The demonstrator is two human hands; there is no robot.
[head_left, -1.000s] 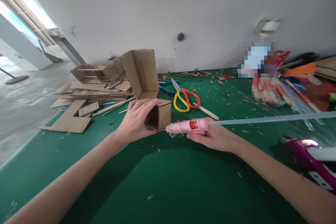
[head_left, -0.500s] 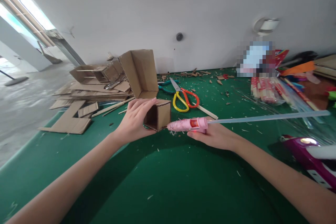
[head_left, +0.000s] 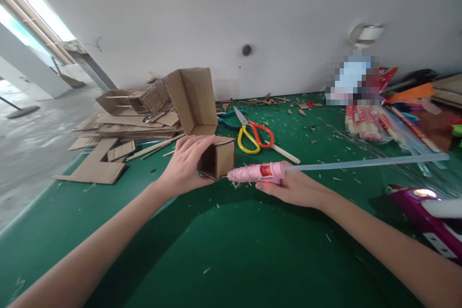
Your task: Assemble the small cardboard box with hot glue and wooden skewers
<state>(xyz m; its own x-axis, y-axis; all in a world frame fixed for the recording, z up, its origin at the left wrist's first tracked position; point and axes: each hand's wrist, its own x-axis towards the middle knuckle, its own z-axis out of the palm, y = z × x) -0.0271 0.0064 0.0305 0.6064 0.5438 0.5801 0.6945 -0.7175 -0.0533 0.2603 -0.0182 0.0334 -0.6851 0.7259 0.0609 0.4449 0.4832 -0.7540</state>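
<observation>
My left hand [head_left: 187,163] is closed around a small open cardboard box [head_left: 225,158], fingers over its top and thumb side low. In my right hand [head_left: 288,187] is a pink hot glue gun [head_left: 252,172], with a long clear glue stick [head_left: 361,162] sticking out of its back to the right. The gun's nozzle meets the box's lower front edge, near its corner. A larger folded cardboard piece [head_left: 198,98] stands just behind the box. Scissors [head_left: 252,134] with one yellow and one orange handle lie beyond the gun, blades pointing away.
Cardboard sheets [head_left: 137,127] and thin sticks [head_left: 155,148] lie at the left. Teal-handled pliers [head_left: 229,120] and a wooden stick [head_left: 283,152] are near the scissors. Packed sticks [head_left: 364,122] sit at the right, a purple device [head_left: 415,214] nearer. A wall [head_left: 288,24] borders the green table [head_left: 231,260].
The glue gun and my right hand have shifted slightly left, bringing the nozzle along the box's lower edge. My left hand and the box have stayed put.
</observation>
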